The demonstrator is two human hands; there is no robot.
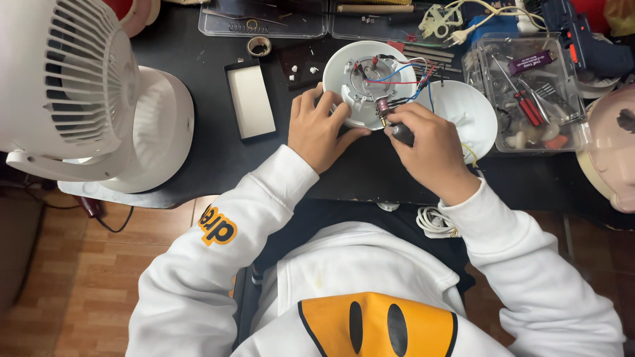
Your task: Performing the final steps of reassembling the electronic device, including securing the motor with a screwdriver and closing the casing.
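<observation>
A round white plastic base [344,63] lies open on the black table, with a grey inner plate, metal contacts and red, blue and black wires [405,78] showing. My left hand [319,127] rests on its near left rim and steadies it. My right hand [426,145] grips a dark-handled screwdriver [399,131] whose tip meets a small metal part [382,106] at the base's near edge. A second white round shell [471,114] lies just right of the base, partly behind my right hand.
A large white fan [73,92] stands at the left. A shallow black tray with a white lining [251,99] lies left of the base. A clear box of tools [526,92] sits at the right, clear trays [264,16] at the back, a white cable [433,219] at the table's edge.
</observation>
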